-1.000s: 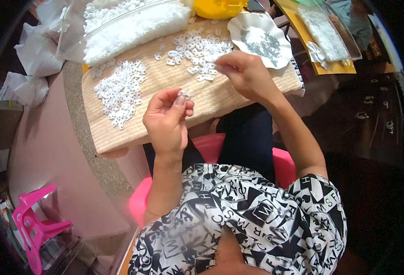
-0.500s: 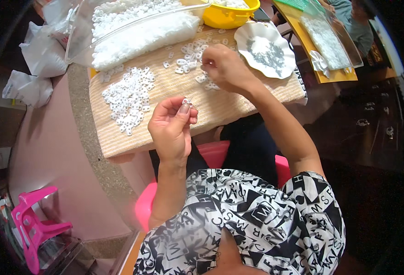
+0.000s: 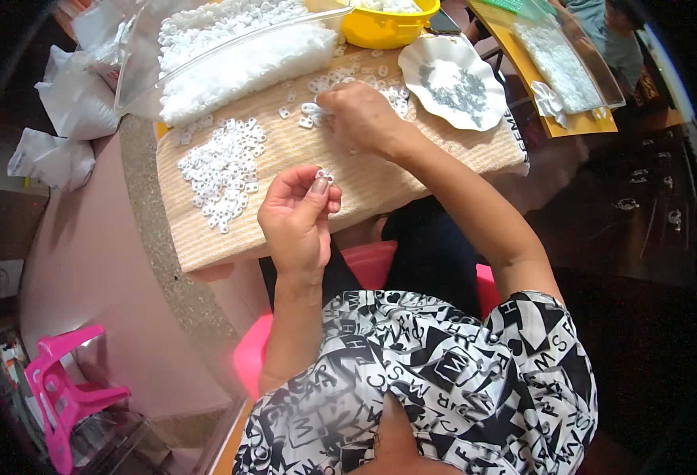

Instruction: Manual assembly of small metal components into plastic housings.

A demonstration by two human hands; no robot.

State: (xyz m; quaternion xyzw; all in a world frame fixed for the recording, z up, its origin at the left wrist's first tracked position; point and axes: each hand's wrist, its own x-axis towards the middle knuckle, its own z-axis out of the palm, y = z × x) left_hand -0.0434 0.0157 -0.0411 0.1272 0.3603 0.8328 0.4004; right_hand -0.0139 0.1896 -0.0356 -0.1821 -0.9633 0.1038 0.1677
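- Shifts the right hand (image 3: 364,119) farther left of the fluted dish (image 3: 481,117) since half a second ago; keeps the left hand (image 3: 297,218) about in place.
- Holds a small white piece (image 3: 325,176) in the left hand, left of the fluted dish and nearer the body, nipped between thumb and fingers with hardly any gap.
- Bends the right fingers down onto or just above the loose pieces (image 3: 307,121), left of the dish; cannot tell whether gripping one, with the tips hidden.
- Looks light, stiff and smooth, probably plastic; likely to slip sooner than break. Best to take by the outer edges, clear of the holes.
- Shows another heap (image 3: 220,166) of similar pieces, farther left of the dish.
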